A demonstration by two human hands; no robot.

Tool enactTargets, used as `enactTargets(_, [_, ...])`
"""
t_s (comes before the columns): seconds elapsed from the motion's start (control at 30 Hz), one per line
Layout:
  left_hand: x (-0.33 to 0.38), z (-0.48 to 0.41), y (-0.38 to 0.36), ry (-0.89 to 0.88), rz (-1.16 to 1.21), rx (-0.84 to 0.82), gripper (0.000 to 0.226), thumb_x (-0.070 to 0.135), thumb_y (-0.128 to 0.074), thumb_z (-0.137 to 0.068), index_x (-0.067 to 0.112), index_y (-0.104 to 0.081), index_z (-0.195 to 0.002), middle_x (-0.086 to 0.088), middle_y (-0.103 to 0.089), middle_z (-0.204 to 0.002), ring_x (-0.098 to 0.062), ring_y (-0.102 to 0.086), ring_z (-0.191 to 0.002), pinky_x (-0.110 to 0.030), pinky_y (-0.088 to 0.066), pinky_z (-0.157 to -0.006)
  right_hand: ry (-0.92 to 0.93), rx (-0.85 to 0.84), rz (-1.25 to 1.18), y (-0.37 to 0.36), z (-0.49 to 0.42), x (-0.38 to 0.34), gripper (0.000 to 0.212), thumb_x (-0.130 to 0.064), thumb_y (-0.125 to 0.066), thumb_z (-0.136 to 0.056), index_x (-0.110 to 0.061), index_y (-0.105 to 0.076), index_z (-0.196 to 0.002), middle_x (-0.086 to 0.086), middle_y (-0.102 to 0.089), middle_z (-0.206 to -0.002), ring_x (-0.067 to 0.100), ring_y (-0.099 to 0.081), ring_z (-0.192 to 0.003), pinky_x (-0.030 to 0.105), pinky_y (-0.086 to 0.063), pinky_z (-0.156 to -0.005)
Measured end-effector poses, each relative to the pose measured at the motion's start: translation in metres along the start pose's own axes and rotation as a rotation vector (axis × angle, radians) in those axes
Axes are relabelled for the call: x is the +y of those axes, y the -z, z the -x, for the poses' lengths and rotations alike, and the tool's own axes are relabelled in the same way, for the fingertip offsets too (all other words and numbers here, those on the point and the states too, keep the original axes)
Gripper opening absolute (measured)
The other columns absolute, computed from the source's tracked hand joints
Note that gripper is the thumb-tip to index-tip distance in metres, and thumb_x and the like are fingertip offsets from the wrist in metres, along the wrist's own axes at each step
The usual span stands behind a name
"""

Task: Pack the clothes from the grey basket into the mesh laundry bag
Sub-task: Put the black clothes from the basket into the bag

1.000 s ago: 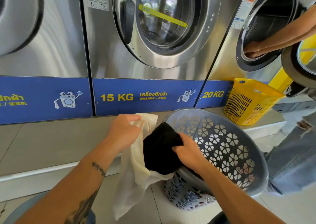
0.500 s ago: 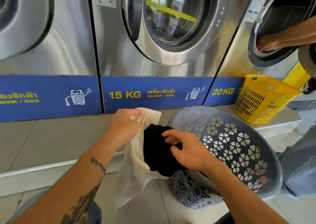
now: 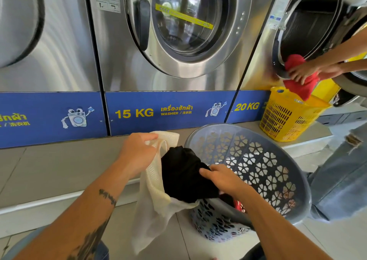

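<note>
My left hand (image 3: 137, 152) grips the rim of the white mesh laundry bag (image 3: 153, 206), holding its mouth up and apart. A black garment (image 3: 182, 174) bulges out of the bag's mouth. My right hand (image 3: 222, 178) lies on the garment's right side, fingers curled onto the cloth. The grey basket (image 3: 268, 160), with flower-shaped holes, is tilted toward me just right of the bag. A bit of red and dark cloth (image 3: 237, 204) shows low inside the basket, behind my right wrist.
Steel washing machines (image 3: 178, 41) line the back above a blue panel and a tiled ledge. A yellow basket (image 3: 288, 116) stands on the ledge at right. Another person's hands (image 3: 309, 72) pull a red cloth from the open right-hand machine. A leg in jeans (image 3: 341, 176) stands far right.
My right hand has slid lower on the black garment, pressing it further into the bag. The other person has drawn a red cloth out of the right machine over the yellow basket.
</note>
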State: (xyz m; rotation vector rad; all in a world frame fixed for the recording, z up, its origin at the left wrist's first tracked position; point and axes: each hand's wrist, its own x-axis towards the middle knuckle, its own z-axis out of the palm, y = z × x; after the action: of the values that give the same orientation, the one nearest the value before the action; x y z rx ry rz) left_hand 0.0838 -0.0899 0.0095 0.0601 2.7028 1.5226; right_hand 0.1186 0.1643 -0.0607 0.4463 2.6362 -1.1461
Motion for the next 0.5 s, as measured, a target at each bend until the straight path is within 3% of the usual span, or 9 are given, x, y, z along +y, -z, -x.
enactTargets(0.1, [-0.003, 0.001, 0.002, 0.003, -0.004, -0.009, 0.041, 0.018, -0.057, -0.092, 0.028, -0.059, -0.132, 0.002, -0.049, -0.145, -0.021, -0.047, -0.129, -0.030, -0.038, -0.095, 0.107, 0.163, 0.151, 0.012, 0.010, -0.011, 0.043, -0.041, -0.063, -0.095, -0.016, -0.039, -0.070, 0.004, -0.041, -0.066, 0.018, -0.041, -0.060, 0.034, -0.031, -0.058])
enactTargets(0.23, [-0.004, 0.001, 0.005, -0.004, 0.012, -0.008, 0.042, 0.019, -0.058, -0.091, 0.030, -0.060, -0.131, 0.003, -0.050, -0.144, -0.019, -0.051, -0.125, -0.028, -0.040, -0.093, 0.348, 0.477, 0.099, 0.024, 0.031, -0.043, 0.044, -0.036, -0.069, -0.090, -0.009, -0.046, -0.065, -0.001, -0.044, -0.057, 0.016, -0.042, -0.056, 0.032, -0.035, -0.055])
enactTargets(0.3, [-0.002, 0.000, 0.008, -0.005, 0.039, 0.001, 0.043, 0.015, -0.058, -0.090, 0.030, -0.059, -0.131, 0.005, -0.052, -0.141, -0.009, -0.060, -0.102, -0.020, -0.044, -0.079, 0.501, 0.566, -0.001, 0.020, 0.044, -0.064, 0.040, -0.034, -0.072, -0.088, -0.013, -0.047, -0.064, -0.006, -0.041, -0.054, 0.010, -0.037, -0.053, 0.025, -0.033, -0.053])
enactTargets(0.37, [0.000, 0.000, 0.010, 0.010, 0.058, 0.017, 0.045, 0.011, -0.057, -0.090, 0.030, -0.059, -0.131, 0.006, -0.056, -0.137, 0.003, -0.051, -0.068, -0.011, -0.038, -0.057, 0.565, 0.361, -0.001, 0.007, 0.049, -0.076, 0.022, -0.032, -0.073, -0.088, -0.020, -0.062, -0.074, -0.009, -0.050, -0.059, 0.006, -0.044, -0.056, 0.016, -0.037, -0.057])
enactTargets(0.4, [0.000, 0.000, 0.011, 0.015, 0.065, 0.032, 0.045, 0.010, -0.057, -0.090, 0.030, -0.059, -0.131, 0.006, -0.057, -0.135, 0.005, -0.046, -0.061, -0.009, -0.034, -0.052, 0.550, 0.194, 0.034, -0.001, 0.049, -0.077, 0.007, -0.029, -0.073, -0.089, -0.024, -0.069, -0.088, -0.010, -0.057, -0.065, 0.004, -0.051, -0.060, 0.014, -0.040, -0.064])
enactTargets(0.43, [0.000, 0.000, 0.012, 0.017, 0.067, 0.042, 0.044, 0.010, -0.057, -0.091, 0.029, -0.059, -0.131, 0.006, -0.057, -0.135, 0.005, -0.044, -0.059, -0.009, -0.033, -0.051, 0.537, 0.081, 0.073, -0.008, 0.047, -0.074, 0.014, -0.024, -0.072, -0.090, -0.027, -0.071, -0.104, -0.011, -0.063, -0.072, 0.003, -0.058, -0.066, 0.014, -0.044, -0.070])
enactTargets(0.5, [-0.002, 0.001, 0.013, 0.024, 0.059, 0.042, 0.043, 0.013, -0.058, -0.092, 0.029, -0.058, -0.131, 0.005, -0.055, -0.137, 0.004, -0.042, -0.059, -0.010, -0.032, -0.051, 0.519, 0.083, 0.104, -0.014, 0.039, -0.064, 0.040, -0.013, -0.070, -0.089, -0.030, -0.063, -0.124, -0.011, -0.067, -0.084, 0.004, -0.063, -0.076, 0.024, -0.051, -0.080])
